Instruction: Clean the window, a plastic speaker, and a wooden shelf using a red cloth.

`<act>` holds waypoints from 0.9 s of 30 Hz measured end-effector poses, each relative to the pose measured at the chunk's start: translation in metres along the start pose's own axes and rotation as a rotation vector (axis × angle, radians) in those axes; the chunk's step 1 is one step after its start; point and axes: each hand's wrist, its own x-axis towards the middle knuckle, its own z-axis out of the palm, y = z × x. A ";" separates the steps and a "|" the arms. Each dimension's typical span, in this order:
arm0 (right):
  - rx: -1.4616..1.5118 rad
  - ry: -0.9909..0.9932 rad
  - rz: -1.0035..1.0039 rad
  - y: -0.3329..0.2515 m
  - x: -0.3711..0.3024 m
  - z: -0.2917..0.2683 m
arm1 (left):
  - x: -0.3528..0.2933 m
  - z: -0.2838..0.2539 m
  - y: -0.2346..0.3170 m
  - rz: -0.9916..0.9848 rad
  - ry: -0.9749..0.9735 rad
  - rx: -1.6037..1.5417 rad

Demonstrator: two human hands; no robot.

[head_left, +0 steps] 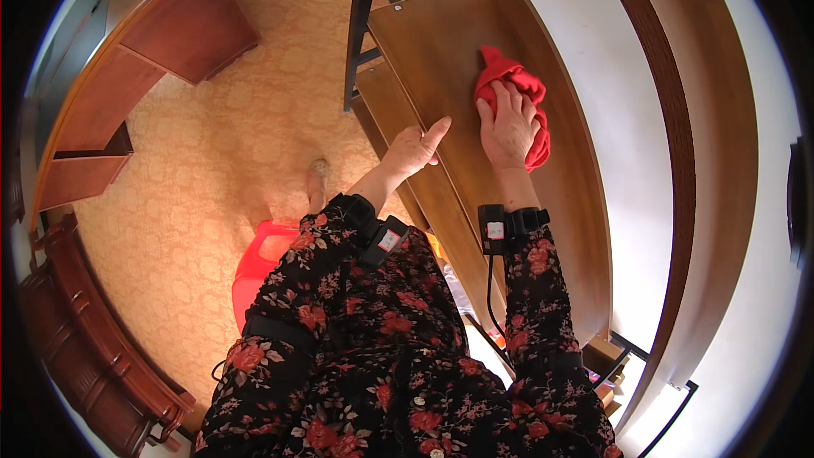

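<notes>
A crumpled red cloth [537,85] lies on the brown wooden board [441,42], toward its far right part. My right hand [510,123] is on top of the cloth, fingers curved over it and pressing it to the board. Part of the cloth sticks out beyond the fingertips and along the hand's right side. Over the board's left edge is my left hand [413,151], thumb stretched out and the other fingers loosely bent, partly hidden. Nothing shows in it.
A black metal frame [363,34] stands at the board's far left. Below the board's left edge runs a lower wooden board [390,106]. A red plastic stool [254,271] is by my left side. Wooden furniture [182,25] and a carved wooden seat [102,331] line the left.
</notes>
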 end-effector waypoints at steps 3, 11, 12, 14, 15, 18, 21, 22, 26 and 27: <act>0.075 -0.025 -0.179 0.015 -0.032 -0.007 | 0.003 0.001 0.001 0.001 -0.016 0.041; 0.095 -0.120 -0.221 0.050 -0.264 -0.048 | -0.014 0.000 0.006 -0.026 -0.043 0.118; 0.110 -0.125 -0.173 0.049 -0.270 -0.050 | -0.014 0.001 0.004 -0.026 -0.044 0.118; 0.104 -0.138 -0.118 0.041 -0.260 -0.048 | -0.018 0.005 0.000 -0.032 -0.054 0.139; 0.099 -0.152 -0.067 0.038 -0.251 -0.045 | -0.020 0.006 -0.001 -0.033 -0.053 0.138; 0.071 -0.105 -0.074 0.033 -0.198 -0.020 | -0.025 0.014 -0.007 -0.037 -0.151 0.165; 0.088 -0.050 -0.090 0.017 -0.120 -0.004 | -0.039 0.026 -0.015 -0.155 -0.096 -0.085; 0.079 -0.027 -0.089 0.015 -0.093 0.000 | -0.043 0.031 -0.018 -0.173 -0.172 -0.153; 0.013 -0.016 -0.130 0.001 0.000 0.018 | -0.066 0.037 -0.042 -0.266 -0.291 -0.275; 0.013 -0.015 -0.129 -0.005 0.015 0.018 | -0.069 0.035 -0.051 -0.291 -0.290 -0.304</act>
